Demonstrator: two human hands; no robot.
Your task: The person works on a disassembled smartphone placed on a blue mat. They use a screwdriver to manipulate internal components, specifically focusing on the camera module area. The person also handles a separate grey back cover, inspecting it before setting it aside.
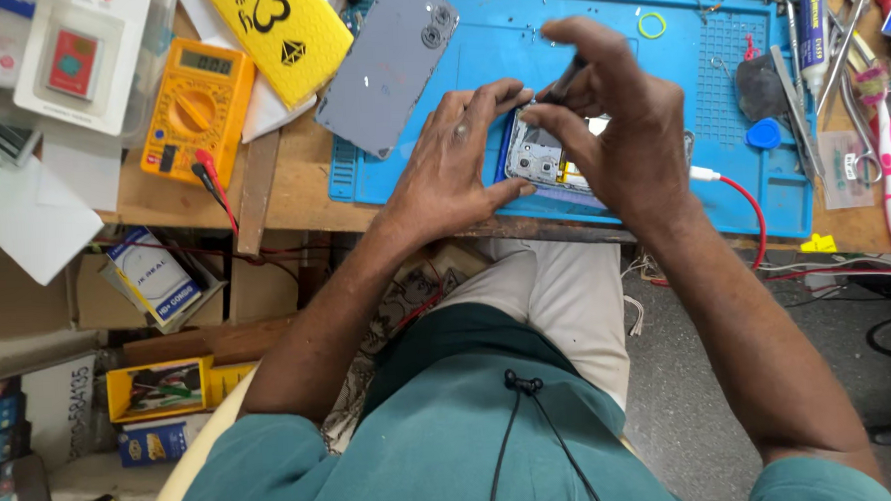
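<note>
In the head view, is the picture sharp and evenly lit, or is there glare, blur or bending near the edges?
Head view: even, soft light, with no hard shadows; the left hand and right hand over the opened phone are fairly sharp; a small bright patch shows between the hands; the grey back cover has a dull sheen; the blue mat and bench edges curve slightly, a wide-lens effect.

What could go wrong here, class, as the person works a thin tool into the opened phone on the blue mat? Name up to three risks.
1. The right hand pinches a thin dark tool over the opened phone; a slip might scratch its exposed parts.
2. The left hand only steadies the phone near the blue mat's front edge, so it could slide off.
3. The red cable beside the right wrist might snag.
</note>
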